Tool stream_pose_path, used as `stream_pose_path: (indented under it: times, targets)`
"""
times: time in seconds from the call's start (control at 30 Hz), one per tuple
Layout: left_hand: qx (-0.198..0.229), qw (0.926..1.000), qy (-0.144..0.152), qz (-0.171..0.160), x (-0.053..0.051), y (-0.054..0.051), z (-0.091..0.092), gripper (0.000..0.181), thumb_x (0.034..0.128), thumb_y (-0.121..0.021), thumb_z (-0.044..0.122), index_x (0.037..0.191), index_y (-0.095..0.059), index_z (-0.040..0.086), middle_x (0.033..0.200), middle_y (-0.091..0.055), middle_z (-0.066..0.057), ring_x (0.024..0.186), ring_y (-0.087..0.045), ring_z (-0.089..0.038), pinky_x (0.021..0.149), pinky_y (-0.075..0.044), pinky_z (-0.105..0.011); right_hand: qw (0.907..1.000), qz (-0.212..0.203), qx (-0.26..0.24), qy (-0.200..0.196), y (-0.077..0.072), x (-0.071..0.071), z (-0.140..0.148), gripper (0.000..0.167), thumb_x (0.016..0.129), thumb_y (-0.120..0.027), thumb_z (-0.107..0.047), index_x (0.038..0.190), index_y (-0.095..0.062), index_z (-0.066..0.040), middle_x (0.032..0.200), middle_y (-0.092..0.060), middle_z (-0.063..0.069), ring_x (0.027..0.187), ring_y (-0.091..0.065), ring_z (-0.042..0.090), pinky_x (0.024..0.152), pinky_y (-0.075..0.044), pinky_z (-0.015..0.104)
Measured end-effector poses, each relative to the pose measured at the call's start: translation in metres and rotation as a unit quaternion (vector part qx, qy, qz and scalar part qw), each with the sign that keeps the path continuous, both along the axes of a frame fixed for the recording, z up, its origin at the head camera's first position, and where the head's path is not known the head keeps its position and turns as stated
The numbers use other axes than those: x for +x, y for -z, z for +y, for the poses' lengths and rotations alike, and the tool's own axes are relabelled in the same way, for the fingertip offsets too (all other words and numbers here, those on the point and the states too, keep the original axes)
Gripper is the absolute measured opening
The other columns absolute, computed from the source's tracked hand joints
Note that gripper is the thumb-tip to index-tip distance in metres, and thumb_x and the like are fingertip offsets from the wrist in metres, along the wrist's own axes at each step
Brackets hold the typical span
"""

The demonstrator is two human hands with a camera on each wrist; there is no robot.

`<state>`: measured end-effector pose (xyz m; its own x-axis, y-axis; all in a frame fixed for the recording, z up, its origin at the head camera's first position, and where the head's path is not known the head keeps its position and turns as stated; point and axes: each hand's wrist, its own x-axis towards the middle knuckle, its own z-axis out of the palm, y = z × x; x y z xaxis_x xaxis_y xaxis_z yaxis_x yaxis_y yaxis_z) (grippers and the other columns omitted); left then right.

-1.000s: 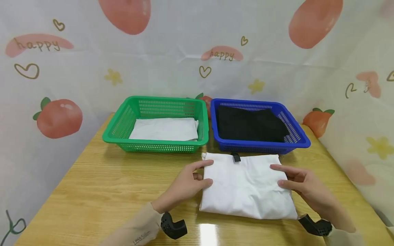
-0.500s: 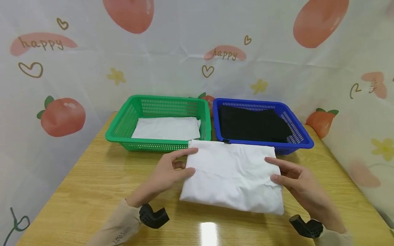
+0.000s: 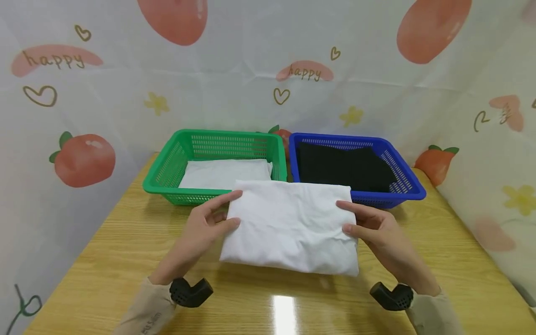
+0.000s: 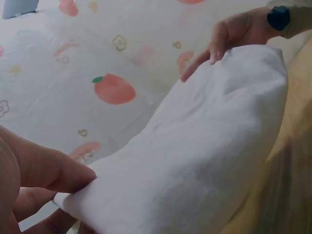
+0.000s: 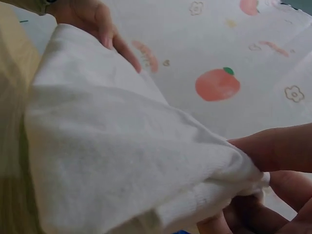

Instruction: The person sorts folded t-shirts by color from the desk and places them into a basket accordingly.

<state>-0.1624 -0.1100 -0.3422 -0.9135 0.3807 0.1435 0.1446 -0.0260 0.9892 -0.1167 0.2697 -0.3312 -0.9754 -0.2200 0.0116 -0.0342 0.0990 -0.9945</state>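
Observation:
A folded white garment [image 3: 289, 228] is held up off the table, tilted, in front of the baskets. My left hand [image 3: 203, 230] pinches its left edge between thumb and fingers. At the opposite edge, my right hand [image 3: 378, 230] grips it the same way. The left wrist view shows the left thumb lying on top of the fabric, with fingers beneath. In the right wrist view, layered folds of the cloth bunch between the right thumb and fingers. Another folded white cloth [image 3: 226, 173] lies inside the green basket [image 3: 167, 190], whose front right corner is hidden by the garment.
A blue basket [image 3: 402, 193] with folded black cloth [image 3: 343, 167] in it stands at the back right, beside the green one. Both sit on a wooden table [image 3: 113, 260] against a printed fabric backdrop [image 3: 234, 56].
Both hands have lifted the white garment off the table and carried it left, toward the green basket. The black tag at its top edge is no longer visible.

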Motion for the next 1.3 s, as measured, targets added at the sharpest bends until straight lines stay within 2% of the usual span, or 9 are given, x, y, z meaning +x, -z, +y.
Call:
stream_pose_path:
  times: [0.2,0.4,0.6,0.73,0.8,1.0,1.1,1.17,1.3]
  targets:
    - [0.008,0.9988,-0.044,0.020,-0.005,-0.008,-0.016,0.055,0.0945,-0.068,0.009,0.146,-0.050,0.016,0.149,-0.043,0.002,0.126,-0.051,-0.022,0.094,-0.047,-0.027,0.9991,0.009,-0.033,-0.024,-0.007,-0.021,-0.022,0.052,0.095,-0.067,-0.008,0.145,-0.051,-0.009,0.148,-0.042,0.011,0.131,-0.037,0.022,0.098,-0.042,0.027]
    - [-0.022,0.9979,-0.055,0.027,-0.017,-0.011,-0.032,0.055,0.0964,-0.067,0.015,0.148,-0.048,0.019,0.151,-0.041,0.004,0.126,-0.048,-0.020,0.094,-0.046,-0.023,0.9986,0.003,-0.043,-0.031,-0.011,-0.043,-0.038,0.053,0.092,-0.072,-0.012,0.142,-0.056,-0.011,0.147,-0.044,0.009,0.127,-0.043,0.026,0.094,-0.047,0.031]
    - [-0.033,0.9981,-0.040,0.032,-0.035,-0.017,-0.051,0.058,0.0973,-0.065,0.015,0.151,-0.043,0.016,0.151,-0.039,-0.006,0.113,-0.057,-0.023,0.086,-0.051,-0.025,0.9981,-0.001,-0.040,-0.047,-0.020,-0.069,-0.054,0.053,0.090,-0.074,-0.013,0.141,-0.057,-0.013,0.143,-0.049,0.008,0.121,-0.050,0.028,0.093,-0.048,0.035]
    - [-0.034,0.9989,-0.029,0.013,-0.047,-0.026,-0.064,0.059,0.0982,-0.064,0.017,0.152,-0.040,0.017,0.151,-0.035,-0.009,0.119,-0.055,-0.021,0.085,-0.052,-0.028,0.9979,0.002,-0.031,-0.057,-0.028,-0.088,-0.067,0.051,0.091,-0.073,-0.011,0.139,-0.058,-0.013,0.133,-0.056,0.014,0.110,-0.053,0.029,0.094,-0.047,0.039]
    - [-0.031,0.9992,-0.023,0.005,-0.054,-0.030,-0.070,0.060,0.0988,-0.063,0.018,0.153,-0.038,0.017,0.153,-0.032,-0.008,0.123,-0.051,-0.021,0.087,-0.052,-0.028,0.9978,0.009,-0.019,-0.063,-0.033,-0.098,-0.073,0.048,0.092,-0.072,-0.012,0.138,-0.058,-0.012,0.135,-0.054,0.010,0.112,-0.052,0.027,0.097,-0.044,0.040]
    - [-0.043,0.9990,-0.004,-0.015,-0.080,-0.038,-0.089,0.063,0.1000,-0.061,0.019,0.156,-0.031,0.020,0.158,-0.024,-0.004,0.134,-0.039,-0.021,0.092,-0.048,-0.026,0.9962,0.018,0.002,-0.085,-0.045,-0.126,-0.084,0.040,0.093,-0.071,-0.012,0.132,-0.064,-0.010,0.134,-0.053,0.009,0.118,-0.052,0.025,0.102,-0.041,0.042]
    - [-0.062,0.9978,-0.011,-0.022,-0.097,-0.040,-0.096,0.066,0.0998,-0.061,0.020,0.157,-0.028,0.020,0.159,-0.023,-0.007,0.137,-0.036,-0.022,0.093,-0.048,-0.027,0.9963,0.014,0.010,-0.084,-0.049,-0.142,-0.089,0.038,0.092,-0.072,-0.013,0.129,-0.066,-0.010,0.137,-0.053,0.002,0.123,-0.051,0.020,0.103,-0.040,0.040]
    - [-0.082,0.9961,-0.017,-0.026,-0.110,-0.042,-0.099,0.067,0.0999,-0.061,0.020,0.157,-0.027,0.019,0.160,-0.021,-0.009,0.140,-0.032,-0.024,0.093,-0.048,-0.025,0.9965,0.004,0.008,-0.083,-0.050,-0.154,-0.094,0.038,0.091,-0.073,-0.012,0.128,-0.067,-0.010,0.132,-0.053,0.004,0.121,-0.051,0.020,0.102,-0.040,0.039]
    - [-0.121,0.9920,-0.009,-0.034,-0.133,-0.049,-0.104,0.066,0.1021,-0.056,0.013,0.158,-0.022,0.015,0.162,-0.013,-0.011,0.144,-0.024,-0.027,0.094,-0.046,-0.025,0.9954,-0.024,-0.010,-0.093,-0.052,-0.175,-0.105,0.041,0.090,-0.071,-0.003,0.131,-0.064,-0.006,0.145,-0.039,0.002,0.133,-0.038,0.020,0.104,-0.038,0.040]
